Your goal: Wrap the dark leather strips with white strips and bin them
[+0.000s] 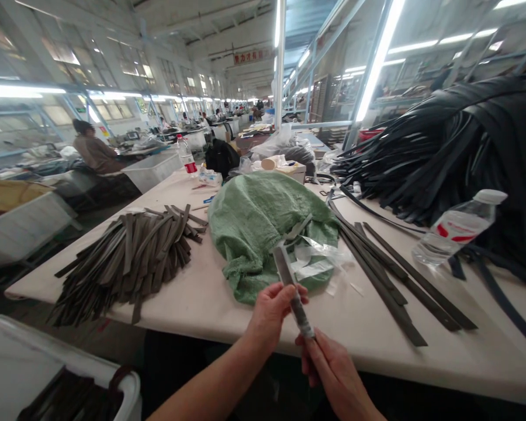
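My left hand [269, 307] pinches a flat grey strip [284, 266] around its middle, thumb on top. Lower down, my right hand [331, 359] is closed around the strip's near end, which looks wrapped in something pale. The strip slants up and away over the table's front edge; whether it is a blade or a piece of material I cannot tell. Just beyond it lies a bunched green woven sack [267, 213], with scraps of clear plastic [318, 260] against its right side.
A heap of short dark strips [127, 257] covers the table's left side. Long dark strips [390, 286] lie right, near a tilted-looking water bottle [458, 228] and a big black strip bundle [464, 134]. A white bin [131, 389] stands lower left. A person [92, 149] sits far left.
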Demonstrator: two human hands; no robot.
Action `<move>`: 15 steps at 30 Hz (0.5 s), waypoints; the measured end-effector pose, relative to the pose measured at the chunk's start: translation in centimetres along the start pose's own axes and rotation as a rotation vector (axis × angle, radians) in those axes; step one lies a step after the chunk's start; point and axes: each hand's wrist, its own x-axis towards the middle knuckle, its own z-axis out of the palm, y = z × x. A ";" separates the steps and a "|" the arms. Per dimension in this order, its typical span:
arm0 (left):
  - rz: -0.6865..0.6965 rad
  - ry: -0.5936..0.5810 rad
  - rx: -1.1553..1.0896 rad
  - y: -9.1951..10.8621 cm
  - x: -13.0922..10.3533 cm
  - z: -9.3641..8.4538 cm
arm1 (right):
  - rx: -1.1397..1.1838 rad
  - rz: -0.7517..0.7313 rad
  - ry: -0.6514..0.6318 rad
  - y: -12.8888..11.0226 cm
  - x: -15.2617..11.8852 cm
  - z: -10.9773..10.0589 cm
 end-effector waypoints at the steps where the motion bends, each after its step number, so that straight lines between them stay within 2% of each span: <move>1: -0.053 -0.016 0.023 -0.6 -0.4 -0.1 | 0.003 -0.011 0.009 0.0 0.2 -0.1; 3: -0.106 -0.046 0.044 -1.1 -0.9 -0.3 | 0.006 -0.027 0.011 -0.1 0.6 -0.2; 4: -0.089 -0.049 0.029 -0.8 -0.8 -0.4 | 0.002 -0.029 0.001 -0.1 0.7 -0.3; 8: 0.089 0.001 -0.116 2.7 0.6 -0.5 | -0.031 -0.031 -0.086 -0.1 0.8 0.1; 10: 0.081 0.021 -0.111 3.5 0.9 -0.6 | -0.021 -0.018 -0.084 0.2 0.9 0.5; 12: -0.006 0.020 -0.081 2.6 0.4 -0.7 | 0.000 0.013 -0.056 0.7 1.4 0.9; 15: -0.052 0.052 -0.090 -0.5 -0.8 -1.1 | 0.003 0.045 -0.050 1.3 2.5 1.3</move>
